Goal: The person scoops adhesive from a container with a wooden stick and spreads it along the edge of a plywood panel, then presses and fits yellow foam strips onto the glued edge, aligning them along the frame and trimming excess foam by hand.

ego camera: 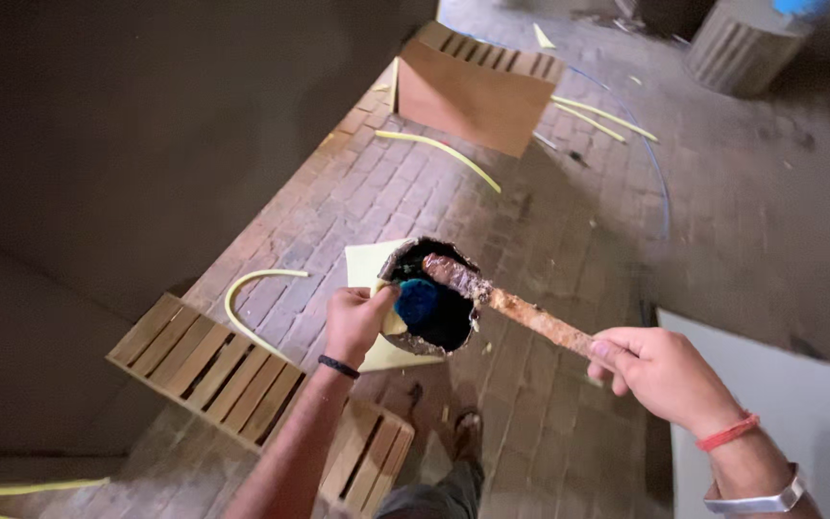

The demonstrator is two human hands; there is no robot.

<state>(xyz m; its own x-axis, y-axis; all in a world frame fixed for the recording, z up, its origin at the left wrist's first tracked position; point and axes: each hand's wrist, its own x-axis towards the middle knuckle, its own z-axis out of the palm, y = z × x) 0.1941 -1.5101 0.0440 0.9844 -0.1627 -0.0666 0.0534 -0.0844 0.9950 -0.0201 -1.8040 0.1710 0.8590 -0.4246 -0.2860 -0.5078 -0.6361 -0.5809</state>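
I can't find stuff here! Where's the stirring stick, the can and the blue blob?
stirring stick (540, 322), head view, on the crusty middle of its shaft.
can (398, 258), head view, on its upper left rim.
blue blob (418, 300), head view, on its middle, inside the can.

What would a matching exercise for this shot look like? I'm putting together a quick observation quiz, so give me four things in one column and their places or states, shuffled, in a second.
Things:
1. left hand
2. right hand
3. round can
4. wooden slatted pallet

Places or states:
A. lying flat on the brick floor
B. gripping the outer end of the crusted stick
C. held up, dark inside with a blue patch
D. pinching the can's rim

Pairs: 1-D, 2-B, 3-C, 4-A
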